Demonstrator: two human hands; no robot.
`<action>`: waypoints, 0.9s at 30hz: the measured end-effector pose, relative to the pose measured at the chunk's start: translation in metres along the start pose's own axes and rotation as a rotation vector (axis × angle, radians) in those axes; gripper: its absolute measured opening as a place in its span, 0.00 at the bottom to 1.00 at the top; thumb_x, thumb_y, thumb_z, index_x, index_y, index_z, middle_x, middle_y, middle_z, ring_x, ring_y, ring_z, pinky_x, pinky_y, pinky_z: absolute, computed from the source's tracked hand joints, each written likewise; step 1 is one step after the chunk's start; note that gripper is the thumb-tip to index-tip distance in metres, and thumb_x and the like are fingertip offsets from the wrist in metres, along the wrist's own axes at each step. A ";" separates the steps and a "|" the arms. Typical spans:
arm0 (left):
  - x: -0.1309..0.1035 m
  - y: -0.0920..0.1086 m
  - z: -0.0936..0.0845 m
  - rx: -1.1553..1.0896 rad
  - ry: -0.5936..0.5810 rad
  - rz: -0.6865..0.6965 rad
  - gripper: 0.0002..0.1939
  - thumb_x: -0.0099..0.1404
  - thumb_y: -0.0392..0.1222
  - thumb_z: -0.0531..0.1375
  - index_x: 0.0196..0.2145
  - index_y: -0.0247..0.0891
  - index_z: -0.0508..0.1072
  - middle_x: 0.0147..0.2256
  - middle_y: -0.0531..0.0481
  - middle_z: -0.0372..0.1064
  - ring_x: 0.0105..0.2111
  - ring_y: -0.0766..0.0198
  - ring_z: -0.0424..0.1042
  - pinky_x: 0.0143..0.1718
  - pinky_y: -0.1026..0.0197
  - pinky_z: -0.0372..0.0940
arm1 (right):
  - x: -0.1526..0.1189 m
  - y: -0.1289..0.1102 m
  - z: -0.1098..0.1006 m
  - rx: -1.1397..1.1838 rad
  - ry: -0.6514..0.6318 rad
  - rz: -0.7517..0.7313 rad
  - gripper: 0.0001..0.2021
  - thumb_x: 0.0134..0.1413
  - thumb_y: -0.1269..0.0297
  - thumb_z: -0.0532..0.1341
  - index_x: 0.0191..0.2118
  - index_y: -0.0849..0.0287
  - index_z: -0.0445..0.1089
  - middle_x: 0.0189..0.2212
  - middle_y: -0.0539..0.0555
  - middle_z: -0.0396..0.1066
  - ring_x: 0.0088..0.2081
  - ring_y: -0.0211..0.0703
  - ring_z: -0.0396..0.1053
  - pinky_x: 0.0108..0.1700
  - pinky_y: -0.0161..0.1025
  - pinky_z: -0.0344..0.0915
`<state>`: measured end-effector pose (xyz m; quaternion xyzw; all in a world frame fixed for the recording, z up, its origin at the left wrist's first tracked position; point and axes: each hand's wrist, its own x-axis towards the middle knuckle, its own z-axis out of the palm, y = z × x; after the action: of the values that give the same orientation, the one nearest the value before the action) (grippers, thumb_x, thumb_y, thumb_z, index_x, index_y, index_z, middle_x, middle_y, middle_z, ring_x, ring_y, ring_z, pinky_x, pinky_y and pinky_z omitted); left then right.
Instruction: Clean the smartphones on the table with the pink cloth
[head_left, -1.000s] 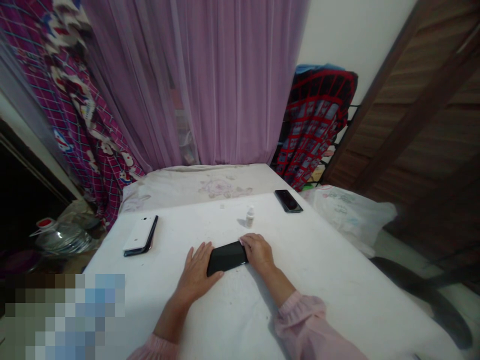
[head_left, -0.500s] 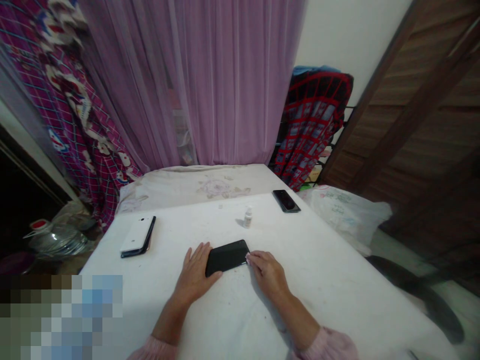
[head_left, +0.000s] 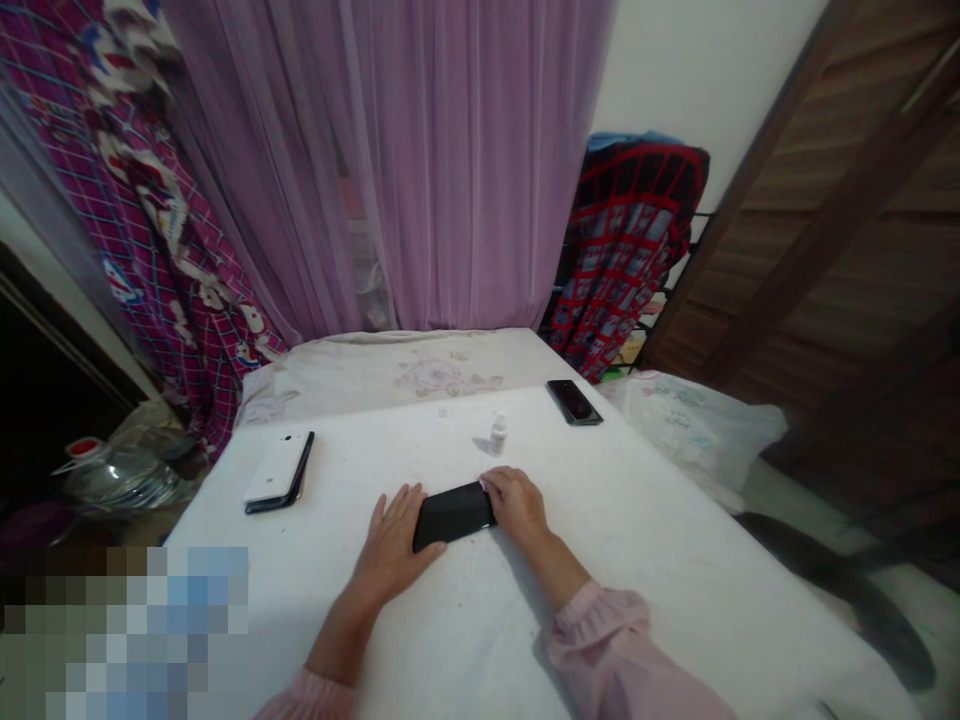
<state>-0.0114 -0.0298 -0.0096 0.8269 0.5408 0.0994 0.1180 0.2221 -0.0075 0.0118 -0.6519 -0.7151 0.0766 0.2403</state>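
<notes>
White cloth-covered bench (head_left: 637, 560): edge well right of right hand (head_left: 519, 507), fingers curled, grip unclear. Left hand (head_left: 394, 543) grasps black rectangular phone (head_left: 453, 515).

got a purple curtain (head_left: 465, 160) at 12 o'clock, red-and-black checked cloth (head_left: 630, 230) at 2, a plastic bag (head_left: 686, 415) around 3, red-capped clear jug (head_left: 124, 482) around 8, plus magenta patterned fabric (head_left: 176, 250) at 10

My left sleeve (head_left: 313, 698), bottom edge left of centre: pale pink, gathered at the cuff, short length visible. My right sleeve (head_left: 619, 645), lower right of centre: same pink, puffed, creased, ruffled cuff. Left hand (head_left: 395, 545), right hand (head_left: 517, 507): bare.
</notes>
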 end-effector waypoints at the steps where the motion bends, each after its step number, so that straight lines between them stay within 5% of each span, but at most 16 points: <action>1: 0.000 0.001 0.000 0.001 0.002 -0.005 0.36 0.64 0.56 0.55 0.64 0.36 0.53 0.66 0.39 0.49 0.67 0.49 0.45 0.65 0.40 0.38 | 0.002 -0.001 0.000 -0.013 -0.010 0.003 0.13 0.61 0.69 0.55 0.40 0.51 0.77 0.43 0.51 0.76 0.44 0.43 0.70 0.48 0.37 0.64; 15: -0.011 -0.024 0.005 0.007 0.094 -0.021 0.35 0.63 0.56 0.57 0.63 0.38 0.57 0.65 0.41 0.52 0.66 0.49 0.48 0.65 0.42 0.42 | 0.005 0.000 -0.007 -0.025 -0.065 -0.031 0.12 0.61 0.69 0.56 0.39 0.51 0.77 0.42 0.49 0.77 0.44 0.43 0.69 0.47 0.36 0.61; 27: -0.010 -0.019 0.002 0.014 0.099 -0.011 0.35 0.63 0.55 0.57 0.64 0.42 0.56 0.65 0.45 0.52 0.66 0.50 0.48 0.65 0.42 0.41 | 0.011 -0.059 0.011 -0.042 -0.184 -0.279 0.10 0.61 0.67 0.57 0.38 0.49 0.77 0.39 0.49 0.78 0.44 0.44 0.68 0.44 0.39 0.58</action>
<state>-0.0312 -0.0321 -0.0177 0.8188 0.5512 0.1357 0.0859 0.1643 -0.0023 0.0299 -0.5416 -0.8190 0.0869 0.1683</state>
